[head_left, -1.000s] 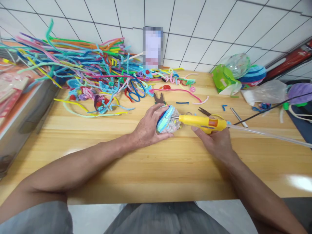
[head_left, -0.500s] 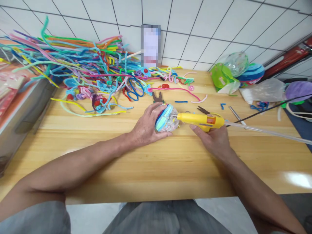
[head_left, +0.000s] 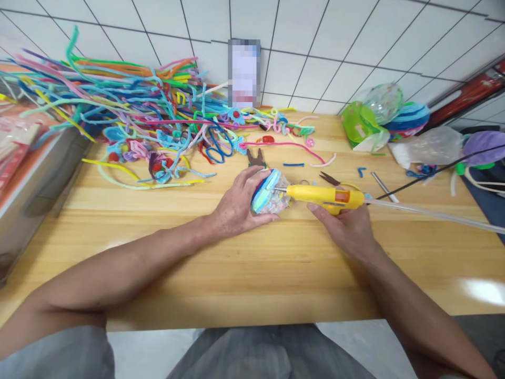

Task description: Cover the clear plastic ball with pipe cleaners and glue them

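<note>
My left hand (head_left: 236, 206) is wrapped round a clear ball (head_left: 272, 196) partly covered in blue and red pipe-cleaner coils, holding it on the wooden table (head_left: 244, 263). My right hand (head_left: 347, 226) grips a yellow glue gun (head_left: 325, 196) lying level, its metal tip touching the ball's right side. A clear glue stick (head_left: 430, 213) sticks out behind the gun to the right.
A big tangle of coloured pipe cleaners (head_left: 130, 116) covers the back left. Pliers (head_left: 255, 158) lie behind the ball, scissors (head_left: 329, 180) behind the gun. Finished balls and plastic bags (head_left: 379, 118) sit at the back right. A black cable (head_left: 430, 173) crosses the right side.
Little has moved. The view shifted slightly downward after the first frame; the glue gun tip stays at the ball and both hands keep their grip.
</note>
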Demonstrator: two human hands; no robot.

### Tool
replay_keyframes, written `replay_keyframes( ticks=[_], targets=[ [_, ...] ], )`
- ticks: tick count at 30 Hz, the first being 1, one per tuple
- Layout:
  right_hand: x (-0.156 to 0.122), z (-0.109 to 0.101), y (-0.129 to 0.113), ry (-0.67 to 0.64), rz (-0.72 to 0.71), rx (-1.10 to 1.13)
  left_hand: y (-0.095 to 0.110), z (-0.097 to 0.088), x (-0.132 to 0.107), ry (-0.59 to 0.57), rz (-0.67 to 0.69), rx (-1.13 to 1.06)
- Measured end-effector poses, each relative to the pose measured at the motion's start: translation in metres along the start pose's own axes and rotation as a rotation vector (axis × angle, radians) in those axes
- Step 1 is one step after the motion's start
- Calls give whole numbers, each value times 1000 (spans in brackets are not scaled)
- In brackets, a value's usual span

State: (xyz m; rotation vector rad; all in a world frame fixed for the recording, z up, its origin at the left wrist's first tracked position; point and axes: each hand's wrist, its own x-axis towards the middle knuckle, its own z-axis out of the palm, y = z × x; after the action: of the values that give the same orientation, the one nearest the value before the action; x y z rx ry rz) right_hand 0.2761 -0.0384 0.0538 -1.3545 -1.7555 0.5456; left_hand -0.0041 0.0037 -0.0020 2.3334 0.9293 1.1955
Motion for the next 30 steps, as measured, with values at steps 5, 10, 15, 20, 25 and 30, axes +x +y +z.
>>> replay_keyframes(
  ticks=[5, 10, 15, 20, 25, 30],
  targets=[
    [1, -1, 3, 10, 11, -33, 1, 0, 1, 24, 23, 7],
    [4, -2, 4, 67, 51, -88, 1, 0, 1, 22, 23, 9],
    [4, -1, -3, 18, 22, -51, 0, 0, 0, 13, 14, 11],
    [4, -2, -1, 30, 46, -79, 1, 1, 0, 20, 19, 11],
    [4, -1, 1, 47, 71, -82, 0, 1, 0, 24, 30, 11],
    [2, -2, -3, -4, 42, -28, -1, 1, 0, 18, 35, 11]
  ],
)
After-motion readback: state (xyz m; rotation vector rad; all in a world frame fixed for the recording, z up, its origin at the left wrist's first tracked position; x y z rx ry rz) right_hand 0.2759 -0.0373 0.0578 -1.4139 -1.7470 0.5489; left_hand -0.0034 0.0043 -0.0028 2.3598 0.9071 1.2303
